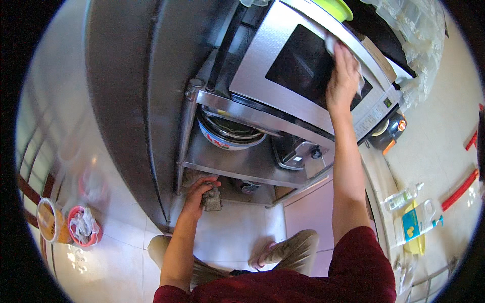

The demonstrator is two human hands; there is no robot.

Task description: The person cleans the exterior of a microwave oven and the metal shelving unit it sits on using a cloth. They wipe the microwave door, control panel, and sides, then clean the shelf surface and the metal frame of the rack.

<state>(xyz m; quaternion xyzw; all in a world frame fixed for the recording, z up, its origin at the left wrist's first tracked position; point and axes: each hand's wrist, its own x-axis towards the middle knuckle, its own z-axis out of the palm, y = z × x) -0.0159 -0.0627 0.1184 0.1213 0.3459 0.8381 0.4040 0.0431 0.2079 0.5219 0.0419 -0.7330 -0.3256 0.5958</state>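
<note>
My right hand [343, 81] presses a white cloth [330, 42] against the front of a silver microwave oven [257, 57], over the right part of its dark door window [299, 60]. Part of the cloth sticks out beyond my fingers on both sides. Lower down on the left, my left hand [197, 193] grips a crumpled grey-brown cloth [212, 199] near the bottom level of the metal rack [242, 175]. The microwave rests on the rack's upper shelf.
Bowls or basins [227, 142] and a dark appliance [293, 153] occupy the middle shelf. A tall dark refrigerator-like panel [117, 94] borders the left. Red bin [84, 231] and orange-yellow bucket [49, 221] stand on the floor. Bottles [413, 225] stand on the right counter; a green bowl [335, 8] tops the microwave.
</note>
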